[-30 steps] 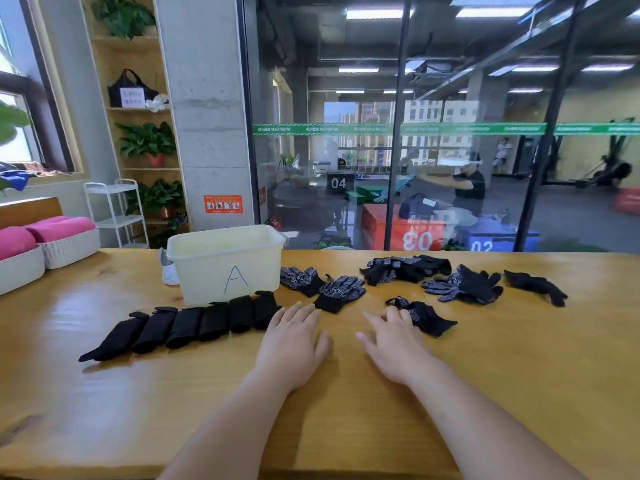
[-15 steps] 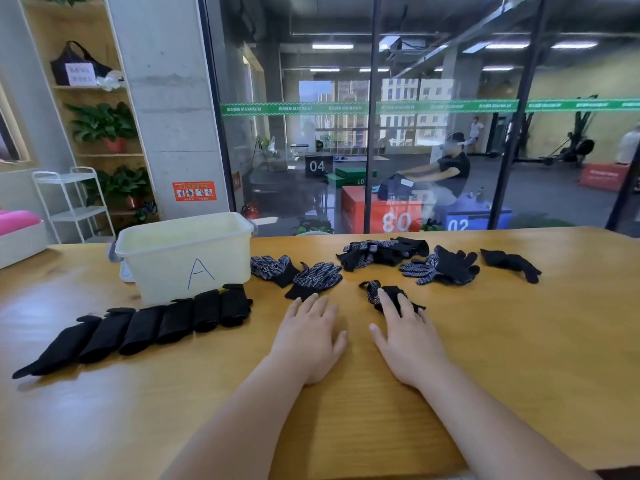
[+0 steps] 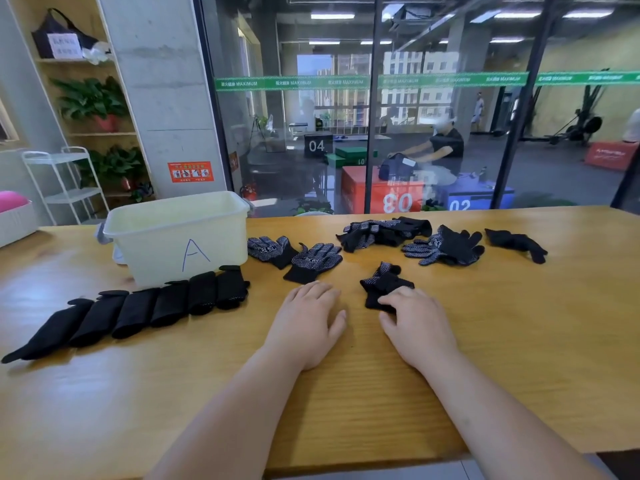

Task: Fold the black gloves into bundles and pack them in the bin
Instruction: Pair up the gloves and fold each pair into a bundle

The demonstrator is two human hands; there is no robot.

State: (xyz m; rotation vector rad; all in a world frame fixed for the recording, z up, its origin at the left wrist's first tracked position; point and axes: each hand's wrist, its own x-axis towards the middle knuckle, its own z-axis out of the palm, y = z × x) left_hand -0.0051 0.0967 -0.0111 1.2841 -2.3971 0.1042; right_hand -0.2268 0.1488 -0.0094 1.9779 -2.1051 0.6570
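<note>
A cream bin (image 3: 152,237) marked "A" stands at the back left of the wooden table (image 3: 519,341). In front of it lies a row of several folded black glove bundles (image 3: 138,310). Loose black dotted gloves lie behind my hands: two flat ones (image 3: 298,256), a heap (image 3: 381,233), a pair (image 3: 446,247) and a single one (image 3: 516,242). My right hand (image 3: 419,327) grips the near end of a crumpled black glove (image 3: 382,282) with curled fingers. My left hand (image 3: 308,323) rests flat on the table, just short of the flat gloves.
A white basket with a pink cushion (image 3: 14,216) sits at the table's far left edge. A glass wall runs behind the table, with a person seated beyond it. A white rack (image 3: 65,181) and plant shelves stand at the left.
My right hand has closed its fingers on the nearest glove and drawn it in, so it is now bunched. My left hand stays flat. The view has shifted to the right.
</note>
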